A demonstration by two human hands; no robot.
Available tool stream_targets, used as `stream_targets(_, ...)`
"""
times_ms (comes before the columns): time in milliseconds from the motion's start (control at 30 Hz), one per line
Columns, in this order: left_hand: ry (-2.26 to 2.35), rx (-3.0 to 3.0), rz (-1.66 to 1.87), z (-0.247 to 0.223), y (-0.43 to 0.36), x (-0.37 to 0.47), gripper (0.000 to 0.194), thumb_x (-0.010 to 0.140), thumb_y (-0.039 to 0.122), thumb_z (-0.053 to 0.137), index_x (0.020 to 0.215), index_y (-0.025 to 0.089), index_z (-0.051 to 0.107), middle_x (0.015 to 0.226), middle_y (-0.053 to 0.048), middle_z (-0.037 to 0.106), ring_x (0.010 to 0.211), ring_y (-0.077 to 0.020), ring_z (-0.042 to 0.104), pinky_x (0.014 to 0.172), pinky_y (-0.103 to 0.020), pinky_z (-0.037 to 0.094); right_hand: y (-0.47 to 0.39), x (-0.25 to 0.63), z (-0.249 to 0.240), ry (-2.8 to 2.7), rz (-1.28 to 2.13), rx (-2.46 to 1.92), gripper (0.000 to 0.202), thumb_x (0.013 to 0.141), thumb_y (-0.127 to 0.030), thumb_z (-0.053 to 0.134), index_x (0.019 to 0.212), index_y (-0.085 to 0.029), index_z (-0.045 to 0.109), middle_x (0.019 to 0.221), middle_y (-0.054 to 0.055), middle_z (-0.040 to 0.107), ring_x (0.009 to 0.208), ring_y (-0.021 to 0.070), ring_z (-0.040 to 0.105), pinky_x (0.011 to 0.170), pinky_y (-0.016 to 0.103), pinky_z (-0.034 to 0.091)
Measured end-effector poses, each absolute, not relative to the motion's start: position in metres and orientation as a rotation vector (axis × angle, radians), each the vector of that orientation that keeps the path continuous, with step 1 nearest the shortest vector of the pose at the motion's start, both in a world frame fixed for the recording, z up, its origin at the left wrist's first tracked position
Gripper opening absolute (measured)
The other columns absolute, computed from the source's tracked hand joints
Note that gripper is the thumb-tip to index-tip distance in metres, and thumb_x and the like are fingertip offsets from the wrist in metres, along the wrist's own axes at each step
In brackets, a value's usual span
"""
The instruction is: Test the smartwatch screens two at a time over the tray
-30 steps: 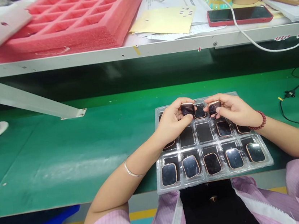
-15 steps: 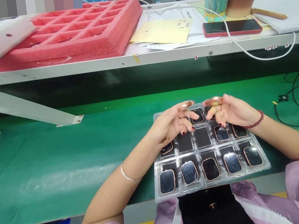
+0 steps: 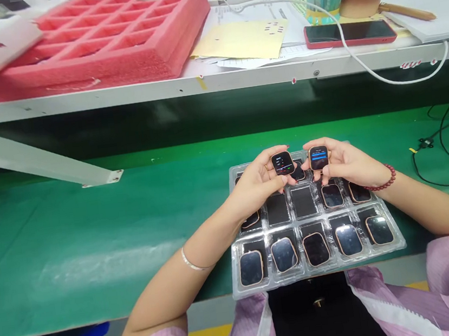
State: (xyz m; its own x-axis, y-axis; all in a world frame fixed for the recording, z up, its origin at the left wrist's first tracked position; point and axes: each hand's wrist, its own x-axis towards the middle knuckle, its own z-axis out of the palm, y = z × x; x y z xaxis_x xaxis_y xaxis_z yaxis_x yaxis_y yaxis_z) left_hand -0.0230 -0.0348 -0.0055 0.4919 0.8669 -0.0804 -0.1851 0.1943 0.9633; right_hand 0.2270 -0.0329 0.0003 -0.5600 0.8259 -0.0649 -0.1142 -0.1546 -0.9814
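Clear tray [image 3: 239,290]: lying on the green counter [image 3: 93,233] beneath the hands, carrying more watches [image 3: 316,249]
Left hand [image 3: 261,179]: clamping the left watch [image 3: 283,163], its screen glowing
Right hand [image 3: 353,166]: clamping the right watch [image 3: 319,157], its screen showing blue bars
Beyond the hands: red foam tray [image 3: 174,46] and phone [image 3: 349,34] resting on the white shelf [image 3: 137,95]

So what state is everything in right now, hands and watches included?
Left hand, gripping left watch
Left watch, screen lit
Right hand, gripping right watch
Right watch, screen lit
Clear tray, two middle-row pockets without watches
Phone, lying flat, screen dark
Pink foam, lying flat
White cable, drooping loosely
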Motion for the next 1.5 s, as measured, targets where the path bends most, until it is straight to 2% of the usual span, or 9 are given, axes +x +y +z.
stream_targets(67,0.768,1.226,0.847,-0.0052,-0.0385,-0.0216,0.060,0.078,0.018,0.078,0.133,0.020,0.053,0.113,-0.008,0.071,0.087,-0.0155,0.073,0.067,-0.021,0.054,-0.0362,0.2236,-0.0003,-1.572,1.659,-0.848,0.049,0.081,-0.017,0.077,0.124,-0.020,0.055,0.103,0.006,0.073,0.079,0.0134,0.070,0.063,0.024,0.060)
stream_targets(200,0.807,1.340,0.840,-0.0033,-0.0415,-0.0202,0.049,0.082,0.017,0.071,0.129,0.018,0.057,0.108,-0.008,0.072,0.081,-0.0143,0.072,0.066,-0.022,0.054,-0.0406,0.2203,0.0006,-1.733,1.448,-0.841,0.030,0.084,-0.016,0.072,0.111,-0.018,0.058,0.089,0.004,0.069,0.080,0.0143,0.067,0.060,0.022,0.053)
stream_targets(467,0.799,1.385,0.849,-0.0031,-0.0417,-0.0211,0.046,0.085,0.018,0.067,0.129,0.017,0.057,0.108,-0.009,0.074,0.079,-0.0141,0.072,0.067,-0.023,0.055,-0.0426,0.2209,0.0025,-1.801,1.380,-0.853,0.021,0.088,-0.021,0.069,0.106,-0.018,0.059,0.088,0.005,0.070,0.076,0.0154,0.065,0.062,0.026,0.051)
stream_targets(633,0.829,1.396,0.856,-0.0038,-0.0419,-0.0217,0.045,0.083,0.020,0.070,0.126,0.016,0.060,0.110,-0.010,0.074,0.080,-0.0160,0.073,0.067,-0.024,0.055,-0.0423,0.2217,0.0016,-1.812,1.384,-0.839,0.020,0.089,-0.021,0.068,0.106,-0.017,0.058,0.088,0.006,0.070,0.074,0.0139,0.064,0.061,0.024,0.052)
stream_targets(833,0.839,1.356,0.852,-0.0004,-0.0430,-0.0198,0.044,0.079,0.021,0.074,0.121,0.015,0.062,0.111,-0.009,0.073,0.081,-0.0155,0.073,0.075,-0.026,0.058,-0.0425,0.2209,0.0017,-1.778,1.386,-0.852,0.031,0.082,-0.015,0.070,0.111,-0.017,0.059,0.097,0.008,0.071,0.087,0.0172,0.069,0.064,0.024,0.054)
stream_targets(967,0.859,1.367,0.844,-0.0013,-0.0427,-0.0196,0.039,0.082,0.022,0.071,0.119,0.015,0.063,0.104,-0.008,0.074,0.076,-0.0151,0.073,0.063,-0.023,0.054,-0.0426,0.2206,0.0013,-1.774,1.378,-0.863,0.024,0.084,-0.013,0.065,0.107,-0.016,0.060,0.089,0.006,0.071,0.073,0.0130,0.064,0.061,0.024,0.053)
stream_targets(1033,0.861,1.367,0.852,-0.0014,-0.0427,-0.0197,0.039,0.081,0.020,0.072,0.118,0.015,0.064,0.103,-0.007,0.074,0.076,-0.0149,0.073,0.067,-0.024,0.056,-0.0428,0.2207,0.0009,-1.787,1.349,-0.862,0.022,0.084,-0.012,0.064,0.106,-0.016,0.061,0.088,0.005,0.071,0.072,0.0130,0.063,0.060,0.024,0.053)
stream_targets(1233,0.848,1.304,0.870,-0.0014,-0.0437,-0.0186,0.043,0.076,0.014,0.073,0.118,0.015,0.064,0.110,-0.007,0.073,0.085,-0.0165,0.074,0.087,-0.032,0.059,-0.0430,0.2216,-0.0014,-1.811,1.316,-0.902,0.032,0.080,-0.011,0.065,0.111,-0.017,0.061,0.098,0.008,0.072,0.089,0.0181,0.070,0.064,0.025,0.055)
stream_targets(1500,0.806,1.325,0.880,-0.0029,-0.0420,-0.0182,0.038,0.079,0.016,0.069,0.117,0.015,0.065,0.105,-0.008,0.074,0.079,-0.0149,0.072,0.082,-0.030,0.060,-0.0439,0.2226,-0.0008,-1.837,1.281,-0.919,0.029,0.083,-0.015,0.068,0.112,-0.017,0.062,0.102,0.009,0.074,0.090,0.0195,0.073,0.067,0.027,0.056)
